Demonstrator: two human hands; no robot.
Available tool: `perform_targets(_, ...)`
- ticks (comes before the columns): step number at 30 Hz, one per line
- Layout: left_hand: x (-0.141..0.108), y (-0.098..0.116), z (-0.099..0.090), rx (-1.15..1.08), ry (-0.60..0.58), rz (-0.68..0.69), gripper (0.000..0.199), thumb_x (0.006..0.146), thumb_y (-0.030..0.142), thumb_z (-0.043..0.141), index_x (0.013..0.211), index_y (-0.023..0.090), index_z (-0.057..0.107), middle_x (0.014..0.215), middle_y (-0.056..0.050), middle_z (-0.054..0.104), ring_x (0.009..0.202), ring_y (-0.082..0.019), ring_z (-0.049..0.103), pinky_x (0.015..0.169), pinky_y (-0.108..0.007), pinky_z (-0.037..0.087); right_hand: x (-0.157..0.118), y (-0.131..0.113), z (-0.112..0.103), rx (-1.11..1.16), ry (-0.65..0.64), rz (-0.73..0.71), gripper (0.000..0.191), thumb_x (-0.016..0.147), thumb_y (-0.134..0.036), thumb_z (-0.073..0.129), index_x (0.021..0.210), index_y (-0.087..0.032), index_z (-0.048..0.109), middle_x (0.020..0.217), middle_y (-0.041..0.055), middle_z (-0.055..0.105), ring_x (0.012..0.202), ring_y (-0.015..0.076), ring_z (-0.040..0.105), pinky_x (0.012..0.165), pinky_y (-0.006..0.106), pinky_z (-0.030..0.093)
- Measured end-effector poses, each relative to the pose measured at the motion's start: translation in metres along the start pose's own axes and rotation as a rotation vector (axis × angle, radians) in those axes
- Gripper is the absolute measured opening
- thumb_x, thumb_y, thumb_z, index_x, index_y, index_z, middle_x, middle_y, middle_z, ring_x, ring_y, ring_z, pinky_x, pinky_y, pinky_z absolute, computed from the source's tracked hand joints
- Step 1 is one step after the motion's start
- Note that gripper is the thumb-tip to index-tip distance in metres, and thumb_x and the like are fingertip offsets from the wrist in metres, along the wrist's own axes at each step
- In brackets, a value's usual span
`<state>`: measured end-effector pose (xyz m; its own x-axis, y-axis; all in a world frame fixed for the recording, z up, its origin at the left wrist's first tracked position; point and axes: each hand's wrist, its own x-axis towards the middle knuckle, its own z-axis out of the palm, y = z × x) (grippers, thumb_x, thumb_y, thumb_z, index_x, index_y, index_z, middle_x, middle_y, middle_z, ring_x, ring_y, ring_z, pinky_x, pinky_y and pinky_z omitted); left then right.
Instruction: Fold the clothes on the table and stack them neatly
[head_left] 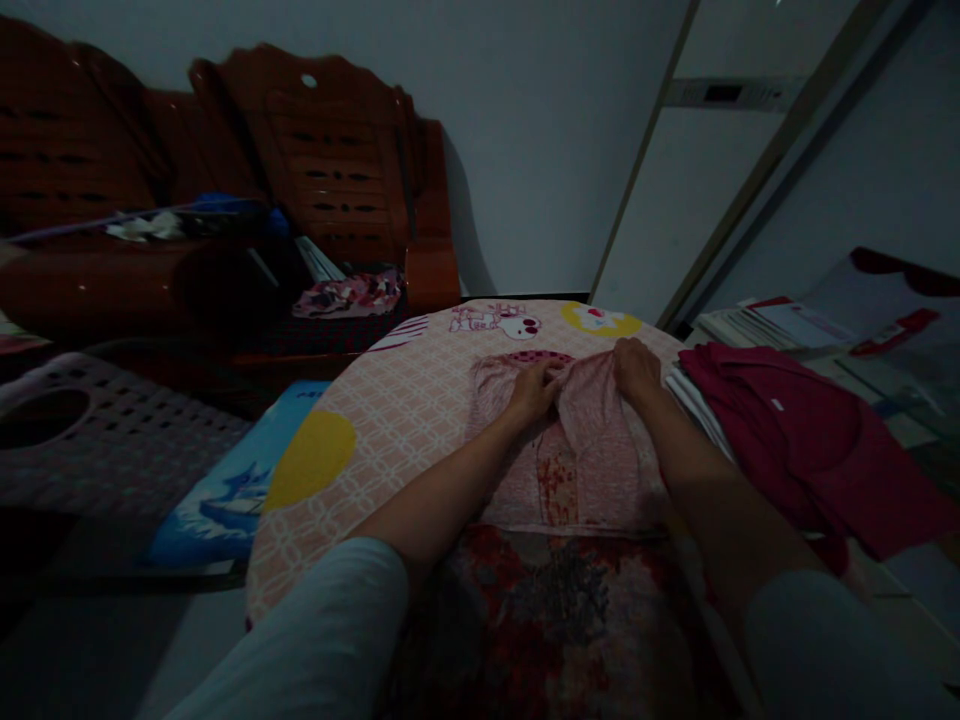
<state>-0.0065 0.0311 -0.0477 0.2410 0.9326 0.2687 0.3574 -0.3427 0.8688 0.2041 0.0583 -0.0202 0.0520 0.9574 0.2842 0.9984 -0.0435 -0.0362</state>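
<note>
Plainly, both hands [532,392] [637,373] hold the garment's [607,440] far part.

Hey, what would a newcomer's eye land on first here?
Probably the large deep-pink garment lying to the right of the patterned tablecloth. Next, the pale pink garment near the centre, held by the left hand and right hand. Behind, at upper left, the glossy carved wooden seat stands out.

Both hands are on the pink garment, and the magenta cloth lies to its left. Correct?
Not quite: the head view shows the magenta cloth right of the pink garment, not left. The left hand and right hand are on the garment.
</note>
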Motion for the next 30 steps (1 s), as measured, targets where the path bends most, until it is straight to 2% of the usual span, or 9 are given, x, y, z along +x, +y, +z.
perform_targets(3,-0.001,-0.003,0.001,0.035,-0.064,-0.036,0.038,0.079,0.008,0.066,0.116,0.014,0.063,0.101,-0.008,0.072,0.090,-0.019,0.066,0.084,-0.030,0.051,0.001,0.005,0.004,-0.005,-0.029,-0.035,0.030,0.093,-0.014,0.039,0.110,-0.009,0.063,0.118,0.0223,0.063,0.109,0.0294,0.058,0.092,0.039,0.041)
perform_targets(6,-0.001,-0.007,0.001,0.056,-0.095,-0.060,0.047,0.076,0.007,0.070,0.121,0.014,0.061,0.102,-0.009,0.072,0.089,-0.019,0.067,0.084,-0.030,0.051,0.004,0.015,0.011,0.149,-0.003,0.134,0.029,0.093,-0.016,0.041,0.101,-0.010,0.068,0.109,0.0207,0.068,0.103,0.0274,0.062,0.089,0.037,0.045)
perform_targets(9,0.001,-0.009,0.002,0.043,-0.070,-0.055,0.043,0.077,0.008,0.069,0.120,0.013,0.063,0.103,-0.010,0.072,0.091,-0.019,0.067,0.085,-0.030,0.051,0.005,0.028,0.016,0.341,0.034,0.318,0.024,0.087,-0.016,0.047,0.087,-0.012,0.071,0.091,0.0151,0.072,0.090,0.0244,0.066,0.079,0.033,0.050)
perform_targets(12,0.003,-0.011,0.003,0.010,-0.045,-0.052,0.031,0.081,0.012,0.065,0.112,0.013,0.067,0.102,-0.010,0.073,0.090,-0.020,0.067,0.083,-0.030,0.052,0.000,0.032,0.019,0.419,-0.033,0.343,0.021,0.083,-0.023,0.055,0.071,-0.015,0.070,0.064,0.0069,0.069,0.066,0.0213,0.066,0.062,0.029,0.051)
perform_targets(14,0.004,-0.012,0.004,-0.035,-0.050,-0.032,0.023,0.086,0.017,0.062,0.107,0.013,0.069,0.100,-0.009,0.073,0.088,-0.019,0.067,0.080,-0.029,0.052,-0.004,0.028,0.020,0.411,-0.072,0.324,0.027,0.083,-0.031,0.058,0.062,-0.017,0.068,0.057,0.0060,0.066,0.062,0.0208,0.065,0.059,0.028,0.050)
perform_targets(18,0.004,-0.014,0.005,-0.085,-0.031,0.005,0.023,0.088,0.022,0.059,0.106,0.014,0.071,0.098,-0.008,0.074,0.085,-0.018,0.067,0.079,-0.028,0.051,-0.006,0.013,0.021,0.319,-0.086,0.269,0.027,0.082,-0.040,0.063,0.073,-0.017,0.074,0.081,0.0109,0.074,0.081,0.0225,0.069,0.069,0.028,0.049)
perform_targets(21,0.002,-0.012,0.003,-0.074,-0.011,-0.006,0.025,0.085,0.020,0.060,0.107,0.014,0.071,0.095,-0.007,0.074,0.084,-0.017,0.067,0.078,-0.027,0.051,-0.004,0.004,0.018,0.251,-0.061,0.207,0.019,0.081,-0.032,0.063,0.087,-0.019,0.076,0.097,0.0105,0.075,0.091,0.0221,0.069,0.075,0.027,0.049)
perform_targets(25,0.001,-0.008,0.001,-0.012,0.050,-0.043,0.030,0.084,0.016,0.057,0.111,0.015,0.069,0.090,-0.005,0.073,0.081,-0.017,0.065,0.076,-0.028,0.050,-0.004,-0.001,0.011,0.194,0.001,0.246,0.025,0.082,-0.014,0.054,0.095,-0.017,0.076,0.102,0.0122,0.075,0.095,0.0237,0.068,0.079,0.028,0.049)
perform_targets(30,-0.002,-0.002,-0.001,0.138,0.086,-0.094,0.032,0.080,0.010,0.056,0.110,0.011,0.068,0.093,-0.009,0.072,0.085,-0.020,0.065,0.083,-0.032,0.049,-0.011,0.002,0.011,0.051,-0.047,0.205,0.027,0.087,-0.014,0.049,0.101,-0.012,0.073,0.105,0.0184,0.072,0.097,0.0277,0.067,0.079,0.033,0.047)
